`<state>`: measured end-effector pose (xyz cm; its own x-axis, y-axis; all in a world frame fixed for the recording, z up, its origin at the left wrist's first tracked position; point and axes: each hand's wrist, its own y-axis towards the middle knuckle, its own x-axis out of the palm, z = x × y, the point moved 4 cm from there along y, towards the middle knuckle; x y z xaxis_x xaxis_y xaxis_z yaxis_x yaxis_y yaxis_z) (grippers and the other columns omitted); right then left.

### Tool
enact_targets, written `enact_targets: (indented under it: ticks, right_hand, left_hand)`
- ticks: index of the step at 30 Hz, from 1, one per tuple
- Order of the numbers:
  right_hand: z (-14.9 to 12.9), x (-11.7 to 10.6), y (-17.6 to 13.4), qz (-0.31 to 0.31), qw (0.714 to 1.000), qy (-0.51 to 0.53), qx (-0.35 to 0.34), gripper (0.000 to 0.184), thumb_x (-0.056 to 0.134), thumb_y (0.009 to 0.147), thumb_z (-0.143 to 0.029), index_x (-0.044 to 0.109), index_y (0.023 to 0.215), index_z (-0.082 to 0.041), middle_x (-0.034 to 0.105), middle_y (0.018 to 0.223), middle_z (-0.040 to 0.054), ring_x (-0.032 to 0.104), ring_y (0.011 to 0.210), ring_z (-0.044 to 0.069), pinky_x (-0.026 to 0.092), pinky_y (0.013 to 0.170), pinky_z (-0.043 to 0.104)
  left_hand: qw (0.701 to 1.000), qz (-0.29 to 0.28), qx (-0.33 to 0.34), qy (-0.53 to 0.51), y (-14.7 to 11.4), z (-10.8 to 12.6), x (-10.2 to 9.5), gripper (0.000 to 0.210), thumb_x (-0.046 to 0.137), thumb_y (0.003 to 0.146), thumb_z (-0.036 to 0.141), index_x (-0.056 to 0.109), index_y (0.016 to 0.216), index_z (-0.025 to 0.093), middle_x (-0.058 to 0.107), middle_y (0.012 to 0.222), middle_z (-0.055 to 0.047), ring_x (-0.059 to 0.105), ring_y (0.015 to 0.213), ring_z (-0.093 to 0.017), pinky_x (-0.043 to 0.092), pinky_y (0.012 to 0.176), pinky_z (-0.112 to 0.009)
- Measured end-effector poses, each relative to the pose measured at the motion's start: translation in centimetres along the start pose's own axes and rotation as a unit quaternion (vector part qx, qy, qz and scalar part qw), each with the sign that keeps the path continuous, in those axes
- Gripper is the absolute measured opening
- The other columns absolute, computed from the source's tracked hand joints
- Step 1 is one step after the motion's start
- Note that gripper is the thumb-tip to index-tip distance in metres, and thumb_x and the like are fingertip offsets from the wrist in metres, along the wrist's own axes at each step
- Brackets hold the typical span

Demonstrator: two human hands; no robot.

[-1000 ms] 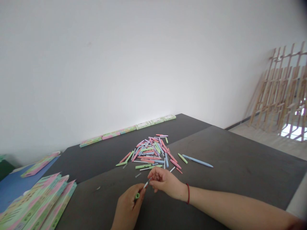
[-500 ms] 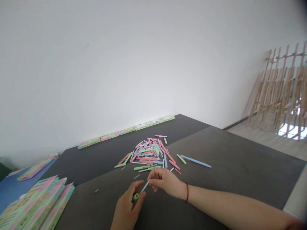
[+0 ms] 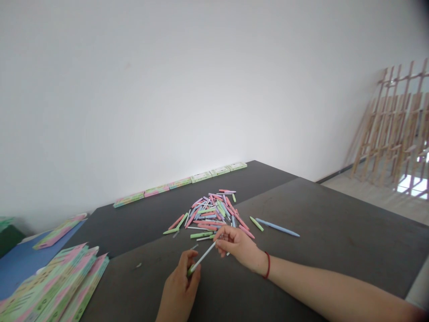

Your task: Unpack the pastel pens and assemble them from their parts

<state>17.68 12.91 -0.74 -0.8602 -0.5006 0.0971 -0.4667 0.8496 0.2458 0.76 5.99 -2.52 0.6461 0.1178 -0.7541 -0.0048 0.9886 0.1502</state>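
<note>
The right hand (image 3: 239, 249), a red cord (image 3: 268, 264) around its wrist, has its thumb and index finger closed on the upper end of a slim white pen refill (image 3: 205, 256). The refill slants down toward the left hand (image 3: 182, 281), which is loosely curled around a short green pen barrel (image 3: 190, 271) — the refill's lower end meets it between thumb and fingers, though how far it goes in cannot be told. Both are held above the dark surface (image 3: 301, 273). Just beyond the right hand lies a heap of pastel pen parts (image 3: 212, 212); to its right, a green pen piece (image 3: 256, 223) lies beside a long blue pen (image 3: 277, 227). Flat printed boxes (image 3: 157, 191) line the wall (image 3: 201, 89) — more printed packs (image 3: 50, 284) overlap at the near left.
</note>
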Motion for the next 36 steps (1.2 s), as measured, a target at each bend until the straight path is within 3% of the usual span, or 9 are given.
enact_targets:
  ticks: [3, 10, 18, 23, 30, 36]
  right_hand:
    - [0.2, 0.3, -0.1, -0.005, 1.000, -0.016, -0.001, 0.021, 0.063, 0.076, -0.035, 0.055, 0.080, -0.016, 0.054, 0.058, -0.0045, 0.051, 0.050, 0.008, 0.044, 0.050, 0.021]
    - [-0.1, -0.5, 0.1, 0.032, 0.999, -0.039, -0.021, 0.017, 0.060, 0.078, -0.033, 0.054, 0.079, -0.017, 0.053, 0.058, -0.0052, 0.049, 0.049, 0.008, 0.043, 0.049, 0.020]
    - [1.3, 0.7, -0.5, -0.016, 0.996, -0.085, 0.012, 0.008, 0.059, 0.076, -0.019, 0.059, 0.083, -0.016, 0.054, 0.058, -0.0048, 0.053, 0.052, 0.009, 0.043, 0.051, 0.020]
    - [0.9, 0.9, -0.7, -0.017, 0.993, -0.114, 0.010, 0.009, 0.062, 0.075, -0.022, 0.061, 0.082, -0.016, 0.056, 0.059, -0.0038, 0.056, 0.054, 0.010, 0.044, 0.052, 0.020]
    - [1.7, 0.9, -0.5, -0.012, 0.998, -0.049, 0.026, 0.013, 0.064, 0.074, -0.027, 0.061, 0.081, -0.016, 0.059, 0.062, -0.0029, 0.055, 0.053, 0.010, 0.045, 0.052, 0.021]
    - [1.7, 0.9, -0.4, -0.009, 0.998, -0.057, 0.022, 0.011, 0.064, 0.074, -0.025, 0.061, 0.081, -0.016, 0.057, 0.060, -0.0038, 0.054, 0.052, 0.009, 0.043, 0.052, 0.021]
  left_hand:
    - [1.000, -0.006, 0.000, 0.005, 0.1, 0.0, 0.0, 0.023, 0.036, 0.090, 0.035, 0.041, 0.109, 0.025, 0.061, 0.081, 0.002, 0.063, 0.074, -0.018, 0.045, 0.069, -0.029]
    - [1.000, 0.009, 0.002, 0.004, 0.2, -0.2, -0.1, 0.022, 0.038, 0.088, 0.037, 0.045, 0.106, 0.026, 0.065, 0.091, -0.001, 0.065, 0.083, -0.019, 0.046, 0.073, -0.029]
    - [0.999, 0.000, 0.004, 0.040, 0.1, 0.4, -0.1, 0.024, 0.037, 0.087, 0.031, 0.042, 0.110, 0.024, 0.063, 0.080, 0.001, 0.065, 0.072, -0.017, 0.045, 0.068, -0.027]
    - [0.998, -0.010, 0.004, 0.056, 0.0, 0.7, 0.1, 0.027, 0.035, 0.087, 0.030, 0.040, 0.113, 0.023, 0.063, 0.081, 0.001, 0.065, 0.071, -0.016, 0.044, 0.067, -0.026]
    - [0.998, -0.017, 0.006, 0.061, -0.1, 0.9, 0.1, 0.027, 0.032, 0.089, 0.027, 0.035, 0.115, 0.022, 0.063, 0.085, -0.001, 0.066, 0.075, -0.018, 0.045, 0.071, -0.029]
    - [0.999, -0.014, 0.005, 0.052, 0.0, 1.0, 0.2, 0.028, 0.033, 0.088, 0.026, 0.035, 0.115, 0.022, 0.062, 0.084, 0.000, 0.065, 0.074, -0.017, 0.044, 0.069, -0.028]
